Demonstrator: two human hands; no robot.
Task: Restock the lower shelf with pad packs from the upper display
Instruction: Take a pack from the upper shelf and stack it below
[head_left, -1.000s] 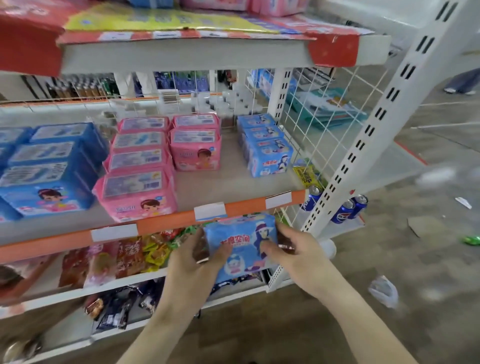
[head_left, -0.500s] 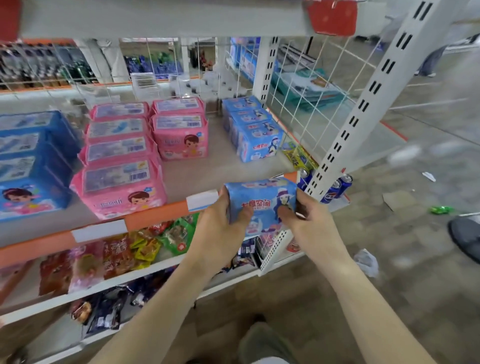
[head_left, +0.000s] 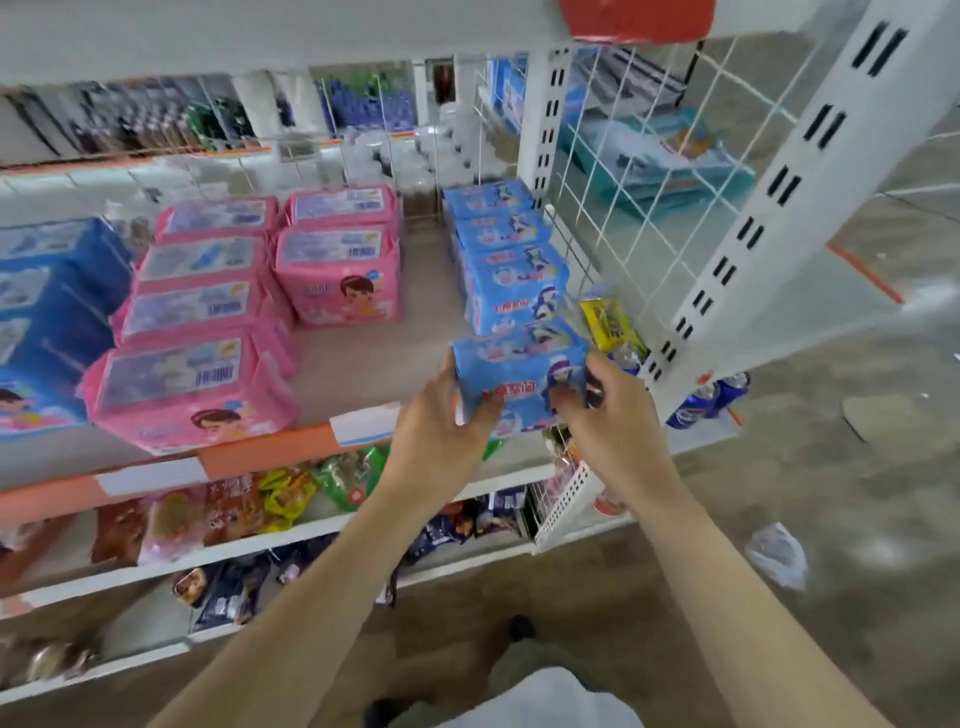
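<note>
Head view, looking down at a white shelf unit. Both hands grip one light blue pad pack (head_left: 519, 379) at the front right of the shelf (head_left: 363, 364) with the orange price strip (head_left: 260, 452). Left hand (head_left: 441, 421) is clamped on the pack's left end, thumb on its front face. Right hand (head_left: 613, 415) is clamped on the pack's right end, fingers (head_left: 563, 402) curled across the front. Pack sits at the shelf's front edge, just ahead of a row of matching blue packs (head_left: 511, 260) running toward the back beside the wire mesh side panel (head_left: 649, 208). Cannot tell whether the held pack rests on the shelf or is lifted slightly.

Pink pad packs (head_left: 208, 322) stand in two rows at mid-shelf. Darker blue packs (head_left: 47, 312) occupy the left end. Snack bags (head_left: 234, 504) lie on the shelf below. Blue drink cans (head_left: 706, 400) stand beyond the perforated upright (head_left: 779, 197), low on the right. Picture is somewhat blurred.
</note>
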